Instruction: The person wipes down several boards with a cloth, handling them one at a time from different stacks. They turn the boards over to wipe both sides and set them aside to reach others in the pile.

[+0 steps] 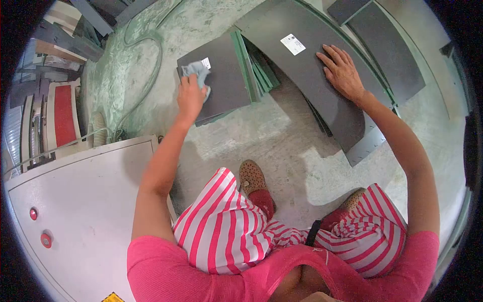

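A light blue-grey cloth (200, 75) is bunched in my left hand (191, 96), over the left edge of a dark grey panel stack (224, 83) with green edges and a small white label. My right hand (343, 74) lies with its fingers spread on a larger dark panel (302, 70). A white printed label (293, 44) is stuck on that panel, to the left of my fingers. Several green-edged pieces (261, 70) fan out between the two stacks.
A white cabinet (95, 201) with two red buttons stands at the left. A hose (151, 80) curls over the floor behind it. More dark panels (387, 45) lie at the upper right. Curved boards, one with a red face (64, 116), stand at the far left.
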Available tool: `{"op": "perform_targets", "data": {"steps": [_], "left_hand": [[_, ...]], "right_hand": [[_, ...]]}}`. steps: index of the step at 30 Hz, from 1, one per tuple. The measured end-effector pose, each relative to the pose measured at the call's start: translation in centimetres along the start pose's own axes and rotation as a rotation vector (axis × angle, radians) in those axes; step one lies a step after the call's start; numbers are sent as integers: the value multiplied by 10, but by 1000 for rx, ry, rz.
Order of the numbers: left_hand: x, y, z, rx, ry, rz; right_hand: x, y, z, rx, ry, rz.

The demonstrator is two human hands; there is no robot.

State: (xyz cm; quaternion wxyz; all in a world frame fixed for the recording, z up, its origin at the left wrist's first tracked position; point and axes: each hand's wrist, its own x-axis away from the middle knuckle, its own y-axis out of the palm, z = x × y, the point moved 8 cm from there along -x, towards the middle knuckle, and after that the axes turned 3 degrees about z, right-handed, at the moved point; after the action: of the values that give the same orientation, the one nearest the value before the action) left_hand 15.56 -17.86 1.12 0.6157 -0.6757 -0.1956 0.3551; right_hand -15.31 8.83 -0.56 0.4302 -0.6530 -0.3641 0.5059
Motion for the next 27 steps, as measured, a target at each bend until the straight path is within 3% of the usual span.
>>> {"op": "perform_targets", "data": {"steps": [5, 7, 9, 15, 17, 20, 27], "left_hand": [[62, -23, 38, 122, 216, -37], [66, -21, 41, 118, 144, -138], [58, -19, 46, 153, 216, -93], [-25, 5, 45, 80, 170, -45], [-56, 10, 40, 53, 197, 134], [-80, 19, 43, 45, 132, 84], [-18, -3, 82, 109, 229, -29]], "right_hand": [[-1, -4, -2, 32, 1, -6], [-2, -7, -3, 32, 6, -7], [-2, -9, -4, 30, -4, 2], [-2, -7, -3, 35, -9, 10], [-1, -4, -1, 47, 4, -10], [-1, -1, 0, 41, 3, -1], [1, 2, 1, 30, -5, -3]]}}
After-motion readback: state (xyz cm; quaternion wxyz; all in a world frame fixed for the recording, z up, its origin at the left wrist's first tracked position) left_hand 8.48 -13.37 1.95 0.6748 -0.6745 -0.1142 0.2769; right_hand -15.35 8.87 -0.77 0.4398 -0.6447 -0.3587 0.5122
